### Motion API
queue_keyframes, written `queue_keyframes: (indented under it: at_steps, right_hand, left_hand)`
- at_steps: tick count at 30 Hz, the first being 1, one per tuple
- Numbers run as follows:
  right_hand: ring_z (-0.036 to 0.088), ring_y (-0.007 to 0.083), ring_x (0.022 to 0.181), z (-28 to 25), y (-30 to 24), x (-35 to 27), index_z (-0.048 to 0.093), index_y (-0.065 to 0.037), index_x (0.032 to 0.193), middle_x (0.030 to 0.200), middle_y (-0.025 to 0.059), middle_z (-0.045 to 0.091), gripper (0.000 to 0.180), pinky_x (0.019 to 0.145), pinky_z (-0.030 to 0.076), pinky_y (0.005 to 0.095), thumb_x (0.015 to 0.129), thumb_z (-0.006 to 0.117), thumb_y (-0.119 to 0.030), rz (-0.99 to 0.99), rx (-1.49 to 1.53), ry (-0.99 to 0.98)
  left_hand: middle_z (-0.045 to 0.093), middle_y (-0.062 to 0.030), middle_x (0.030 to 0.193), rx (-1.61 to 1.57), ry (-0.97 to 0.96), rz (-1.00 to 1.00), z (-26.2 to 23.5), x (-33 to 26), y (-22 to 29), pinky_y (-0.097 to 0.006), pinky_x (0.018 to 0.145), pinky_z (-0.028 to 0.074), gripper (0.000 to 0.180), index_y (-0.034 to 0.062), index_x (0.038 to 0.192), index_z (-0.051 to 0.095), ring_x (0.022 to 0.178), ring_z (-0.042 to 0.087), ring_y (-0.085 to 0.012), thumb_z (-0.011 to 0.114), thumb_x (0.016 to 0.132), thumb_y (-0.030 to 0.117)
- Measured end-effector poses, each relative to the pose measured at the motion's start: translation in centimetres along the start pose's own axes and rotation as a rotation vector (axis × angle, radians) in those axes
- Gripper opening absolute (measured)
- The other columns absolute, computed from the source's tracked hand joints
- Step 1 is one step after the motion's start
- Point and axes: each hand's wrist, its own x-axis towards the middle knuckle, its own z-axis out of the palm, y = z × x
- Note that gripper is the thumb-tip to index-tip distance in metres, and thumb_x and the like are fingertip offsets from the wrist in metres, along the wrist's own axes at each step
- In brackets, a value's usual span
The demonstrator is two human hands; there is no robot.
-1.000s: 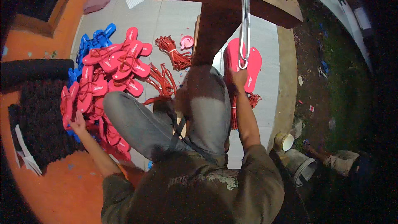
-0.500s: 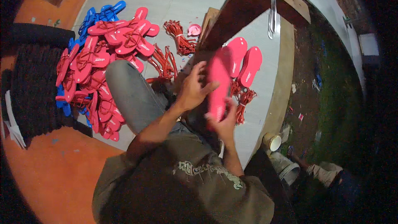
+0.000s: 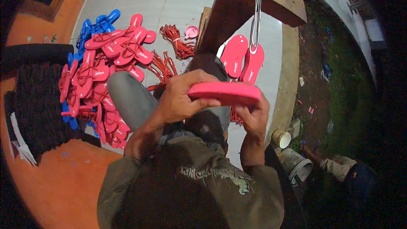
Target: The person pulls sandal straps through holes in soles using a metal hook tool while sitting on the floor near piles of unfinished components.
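A pink flip-flop sole is held sideways, edge up, in front of my body. My left hand grips its left end, thumb along the near side. At the other end my right hand closes round it. Beyond the hands, more pink soles lie in two stacks on the tiled floor. Red strap bundles rest to the left of the wooden stand, and another red bundle shows partly behind my right hand.
A big heap of strapped pink flip-flops lies on the left, with blue ones behind. A wooden stand with a hanging metal tool rises ahead. Near it is a small pink dish. Buckets stand at lower right.
The sole has turned from upright to sideways and come nearer my body. My left hand has moved from beside it onto its left end; my right hand now grips the right end.
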Motion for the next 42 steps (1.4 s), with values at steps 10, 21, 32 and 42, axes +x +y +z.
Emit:
queue_keyframes:
  at_steps: [10, 21, 32, 42]
  right_hand:
    - [0.057, 0.0244, 0.076, -0.4, -4.0, 6.9, 0.058, -0.004, 0.078, 0.083, 0.0119, 0.061, 0.018, 0.066, 0.048, 0.0339, 0.071, 0.062, -0.021, -0.778, -0.066, -0.044]
    - [0.056, 0.0248, 0.079, 0.1, -3.9, 7.9, 0.055, -0.005, 0.08, 0.081, 0.0108, 0.059, 0.015, 0.068, 0.048, 0.036, 0.075, 0.057, -0.019, -0.8, -0.119, 0.043]
    - [0.037, 0.0164, 0.084, -0.1, -4.8, 13.6, 0.036, -0.005, 0.115, 0.098, 0.0047, 0.038, 0.075, 0.076, 0.033, 0.0301, 0.057, 0.079, -0.024, -0.579, -0.748, 0.752]
    - [0.029, 0.0352, 0.115, -13.4, 30.4, 7.1, 0.033, -0.003, 0.121, 0.121, 0.0204, 0.034, 0.071, 0.091, 0.033, 0.0459, 0.068, 0.066, -0.037, 0.552, -1.059, 0.705]
  left_hand:
    - [0.059, -0.0063, 0.082, 0.227, -0.061, 0.801, -2.5, 6.9, 3.1, -0.035, 0.065, 0.047, 0.012, 0.0041, 0.076, 0.06, 0.074, 0.057, -0.0223, 0.06, 0.066, 0.01]
    - [0.058, -0.0087, 0.082, 0.102, -0.008, 0.785, -2.5, 8.1, 2.8, -0.033, 0.061, 0.046, 0.011, 0.0032, 0.08, 0.058, 0.072, 0.055, -0.0229, 0.059, 0.07, 0.007]
    - [0.036, -0.0135, 0.1, 0.739, 0.759, 0.473, -0.6, 12.9, 3.6, -0.035, 0.081, 0.03, 0.061, 0.0026, 0.104, 0.038, 0.094, 0.035, -0.0258, 0.074, 0.056, 0.013]
    - [0.034, -0.0135, 0.096, 0.76, 0.8, -0.082, -3.2, -0.1, -12.4, -0.036, 0.078, 0.032, 0.055, -0.0009, 0.099, 0.035, 0.088, 0.038, -0.025, 0.074, 0.062, 0.014]
